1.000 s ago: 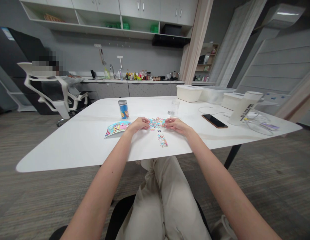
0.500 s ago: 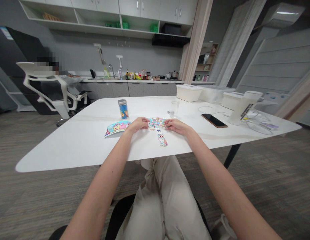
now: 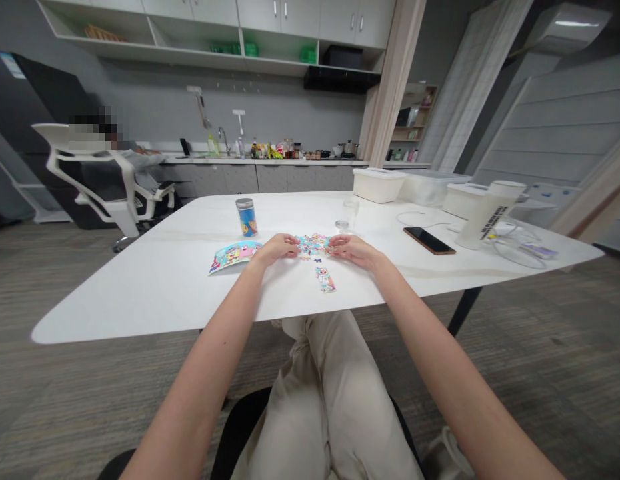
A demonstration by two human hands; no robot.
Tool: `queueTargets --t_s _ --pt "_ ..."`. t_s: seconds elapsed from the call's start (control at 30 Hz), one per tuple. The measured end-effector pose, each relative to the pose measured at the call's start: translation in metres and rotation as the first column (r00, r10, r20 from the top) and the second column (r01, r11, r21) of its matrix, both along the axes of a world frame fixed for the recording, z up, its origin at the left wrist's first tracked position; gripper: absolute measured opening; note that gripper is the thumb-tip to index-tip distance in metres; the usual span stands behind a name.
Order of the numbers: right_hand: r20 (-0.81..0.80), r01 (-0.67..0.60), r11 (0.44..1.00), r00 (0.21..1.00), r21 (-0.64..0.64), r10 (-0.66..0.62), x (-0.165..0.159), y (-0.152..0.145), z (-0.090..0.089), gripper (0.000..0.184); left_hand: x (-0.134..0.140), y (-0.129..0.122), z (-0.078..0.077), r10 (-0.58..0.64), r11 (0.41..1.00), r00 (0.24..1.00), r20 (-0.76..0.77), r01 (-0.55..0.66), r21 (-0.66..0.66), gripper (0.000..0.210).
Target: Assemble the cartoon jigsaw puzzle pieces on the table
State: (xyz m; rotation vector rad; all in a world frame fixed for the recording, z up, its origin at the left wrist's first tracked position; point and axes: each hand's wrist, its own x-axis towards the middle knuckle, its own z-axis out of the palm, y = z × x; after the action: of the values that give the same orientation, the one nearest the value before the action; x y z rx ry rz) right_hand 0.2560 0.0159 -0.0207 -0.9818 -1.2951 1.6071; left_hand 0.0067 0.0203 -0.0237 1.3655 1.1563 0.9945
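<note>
Flanking puzzle pieces [image 3: 314,245], both hands [image 3: 279,248], contact unclear

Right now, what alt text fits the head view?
A person's left hand and right hand flank a pile of small colourful pieces on a white table. Nearer lies a picture strip; a picture sheet and blue canister sit left, a phone right.

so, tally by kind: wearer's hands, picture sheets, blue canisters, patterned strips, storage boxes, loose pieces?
Left hand, right hand: 2
Picture sheet: 1
Blue canister: 1
Patterned strip: 1
Storage boxes: 3
Loose pieces: too crowded to count
Total: 8, pieces excluded
</note>
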Motion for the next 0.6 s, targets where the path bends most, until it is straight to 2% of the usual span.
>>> queueTargets --t_s 0.23,0.47,0.6 --pt "-0.006 0.034 0.999 0.999 -0.018 -0.034 0.0012 0.0003 0.0005 0.02 -0.0011 0.0008 0.0 -0.019 1.0 1.0 -0.004 0.019 -0.003 0.031" --pt "0.048 0.016 1.0 0.999 -0.012 -0.016 0.003 0.0031 -0.0012 0.018 -0.0028 -0.0002 -0.0004 -0.034 0.999 0.999 -0.012 0.034 0.008 0.037" --pt "0.049 0.043 0.998 0.998 0.042 -0.045 0.0028 0.0047 -0.0019 0.029 -0.0014 0.0001 -0.0008 -0.034 0.999 0.999 0.007 0.034 0.001 0.032"
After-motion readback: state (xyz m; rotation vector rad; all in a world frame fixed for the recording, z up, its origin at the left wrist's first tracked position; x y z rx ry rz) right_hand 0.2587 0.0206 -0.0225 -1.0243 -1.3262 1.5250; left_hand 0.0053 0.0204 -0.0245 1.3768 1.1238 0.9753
